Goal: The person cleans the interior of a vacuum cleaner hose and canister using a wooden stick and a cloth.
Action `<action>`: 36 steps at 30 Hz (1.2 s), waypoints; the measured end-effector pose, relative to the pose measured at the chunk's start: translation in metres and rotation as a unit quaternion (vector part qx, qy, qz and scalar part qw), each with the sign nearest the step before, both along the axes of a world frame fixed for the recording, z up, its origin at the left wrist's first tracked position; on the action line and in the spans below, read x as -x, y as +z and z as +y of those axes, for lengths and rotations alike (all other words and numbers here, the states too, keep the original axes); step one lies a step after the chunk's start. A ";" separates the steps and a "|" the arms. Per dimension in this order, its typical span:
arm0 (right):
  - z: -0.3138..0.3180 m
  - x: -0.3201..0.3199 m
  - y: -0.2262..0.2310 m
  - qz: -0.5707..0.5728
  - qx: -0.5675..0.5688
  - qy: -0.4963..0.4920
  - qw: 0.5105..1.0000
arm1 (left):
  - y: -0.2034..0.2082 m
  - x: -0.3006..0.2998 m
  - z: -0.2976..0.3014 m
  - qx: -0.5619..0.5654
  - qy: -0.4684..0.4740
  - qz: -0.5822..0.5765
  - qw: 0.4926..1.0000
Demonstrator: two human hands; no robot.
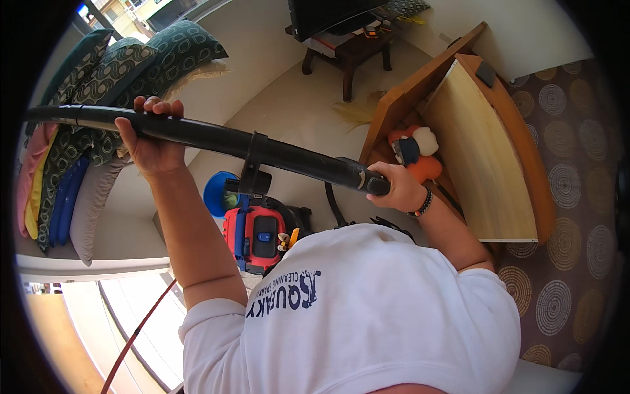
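A long black vacuum wand (pixel 210 136) stretches across in front of me, its far left end running among the cushions. My left hand (pixel 157 151) is wrapped around the wand from below, fingertips showing over its top. At the wand's right end, my right hand (pixel 401 187) is closed around it, with a dark beaded bracelet on the wrist. A black clip (pixel 254 154) encircles the wand between my hands. Below it sit a red and black case (pixel 266 236) with blue parts and a blue bucket (pixel 214 195) with something pale green inside.
Patterned green cushions (pixel 187 49) and folded coloured cloths (pixel 62 203) are piled at left. A tilted wooden furniture piece (pixel 489 157) stands at right, with orange and white items (pixel 423 167) inside. A screen on a dark wooden stand (pixel 348 62) is at the back.
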State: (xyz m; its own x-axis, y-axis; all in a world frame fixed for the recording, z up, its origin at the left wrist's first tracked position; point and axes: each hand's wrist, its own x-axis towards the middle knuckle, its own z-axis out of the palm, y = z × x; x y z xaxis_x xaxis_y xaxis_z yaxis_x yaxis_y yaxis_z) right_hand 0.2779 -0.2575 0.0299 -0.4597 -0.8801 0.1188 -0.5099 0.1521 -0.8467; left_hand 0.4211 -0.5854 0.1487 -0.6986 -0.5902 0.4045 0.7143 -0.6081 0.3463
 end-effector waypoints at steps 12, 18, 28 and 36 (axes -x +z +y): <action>0.122 0.016 0.009 -0.221 0.070 -0.121 0.965 | 0.054 -0.305 -0.230 -0.071 0.429 -0.255 0.864; 0.070 0.043 0.023 -0.207 0.016 0.079 0.975 | 0.016 -0.204 -0.058 -0.062 0.328 -0.160 0.929; 0.002 0.022 0.025 -0.093 0.020 0.241 0.966 | -0.083 -0.241 -0.023 -0.284 0.080 -0.041 0.955; -0.004 0.027 0.016 -0.075 0.065 0.241 0.966 | -0.107 -0.248 -0.033 -0.390 0.241 0.007 0.889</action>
